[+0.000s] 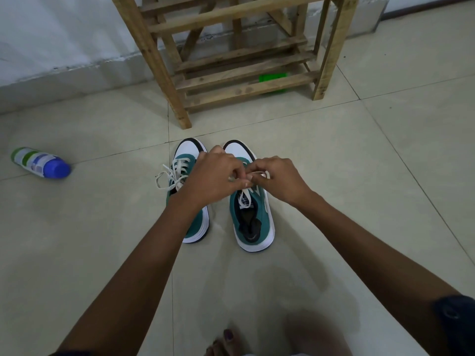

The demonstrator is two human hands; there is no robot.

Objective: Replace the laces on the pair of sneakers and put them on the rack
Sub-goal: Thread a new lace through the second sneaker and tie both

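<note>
Two green and white sneakers stand side by side on the tiled floor, toes pointing away from me. The left sneaker [198, 227] carries a white lace tied in a loose bow [167, 173] at its left side. Over the right sneaker [257, 227] my left hand [213, 176] and my right hand [280, 178] meet, each pinching the white lace [244, 199] near the top eyelets. My fingers hide the middle of that lace. The wooden rack [231, 62] stands just beyond the shoes.
A white bottle with a blue cap [41, 163] lies on the floor at the left. Something green [272, 78] shows behind the rack's lowest slats. A white wall runs along the back left. My bare toes [226, 340] show at the bottom edge.
</note>
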